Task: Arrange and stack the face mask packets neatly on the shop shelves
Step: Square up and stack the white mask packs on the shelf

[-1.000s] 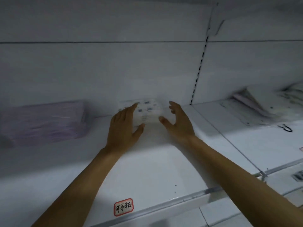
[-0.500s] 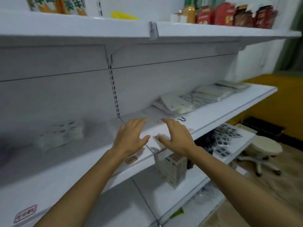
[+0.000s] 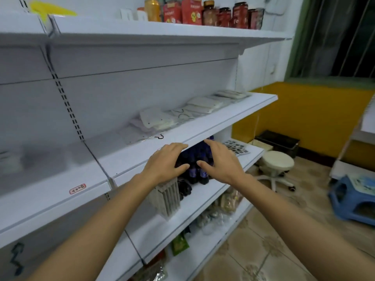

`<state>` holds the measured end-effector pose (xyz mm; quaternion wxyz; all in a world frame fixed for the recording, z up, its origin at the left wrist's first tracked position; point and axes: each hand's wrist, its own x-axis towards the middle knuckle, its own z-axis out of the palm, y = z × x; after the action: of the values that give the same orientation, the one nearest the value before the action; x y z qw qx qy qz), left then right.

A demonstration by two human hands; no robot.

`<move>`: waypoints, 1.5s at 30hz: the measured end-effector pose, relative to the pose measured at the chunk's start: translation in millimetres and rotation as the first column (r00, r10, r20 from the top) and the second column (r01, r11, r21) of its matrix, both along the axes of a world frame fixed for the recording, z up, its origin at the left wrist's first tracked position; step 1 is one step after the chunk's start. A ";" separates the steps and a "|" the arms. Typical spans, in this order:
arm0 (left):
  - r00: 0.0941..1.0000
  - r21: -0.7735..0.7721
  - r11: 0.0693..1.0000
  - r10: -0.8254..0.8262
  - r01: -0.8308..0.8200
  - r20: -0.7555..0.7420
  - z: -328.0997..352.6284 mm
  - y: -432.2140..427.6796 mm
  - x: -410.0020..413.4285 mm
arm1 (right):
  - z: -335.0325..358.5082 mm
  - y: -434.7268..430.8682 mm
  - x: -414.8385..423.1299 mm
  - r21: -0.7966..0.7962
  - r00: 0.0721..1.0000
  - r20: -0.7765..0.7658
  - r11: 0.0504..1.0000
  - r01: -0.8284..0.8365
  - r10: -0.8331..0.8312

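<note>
We held both hands out in front of the middle shelf (image 3: 213,126), empty. Our left hand (image 3: 165,164) had a slack, open grip, fingers nearly straight and thumb spread, hovering at the shelf's front edge; whether the fingertips touched that edge we could not tell. Our right hand (image 3: 220,159) was likewise open, fingers loosely extended, holding nothing, just beside the left with a gap between them.

The face mask packets (image 3: 160,122) lay farther back on that middle shelf, in a loose overlapping row running toward its right end, well apart from both hands. A small black hook (image 3: 160,136) lay just in front of them.

On the shelf below, dark purple bottles (image 3: 199,165) stood behind our hands, beside a row of upright pale boxes (image 3: 167,197). The top shelf (image 3: 162,29) carried jars and red pouches (image 3: 205,12). On the floor to the right stood a white stool (image 3: 277,165) and a blue plastic stool (image 3: 354,197).
</note>
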<state>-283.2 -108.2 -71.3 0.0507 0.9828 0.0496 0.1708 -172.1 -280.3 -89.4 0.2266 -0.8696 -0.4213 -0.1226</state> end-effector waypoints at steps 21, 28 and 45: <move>0.989 -0.195 0.979 0.078 -0.053 0.125 -13.0 50.5 122.1 | 7.7 59.6 108.9 -0.082 0.989 0.072 0.989 -0.127 0.133; 0.955 -0.215 0.961 0.220 -0.176 0.200 6.6 140.1 195.4 | 27.5 127.7 177.1 -0.109 0.985 0.072 0.983 -0.150 0.158; 0.866 -0.190 0.858 0.495 -0.477 0.063 -51.1 223.7 246.4 | 20.2 305.9 265.2 0.297 0.911 -0.239 0.919 -0.259 0.335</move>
<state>-36.8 115.5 -122.4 0.0911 0.9196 0.3075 0.2266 93.1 25.5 -69.2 0.4124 -0.7661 -0.4928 -0.0135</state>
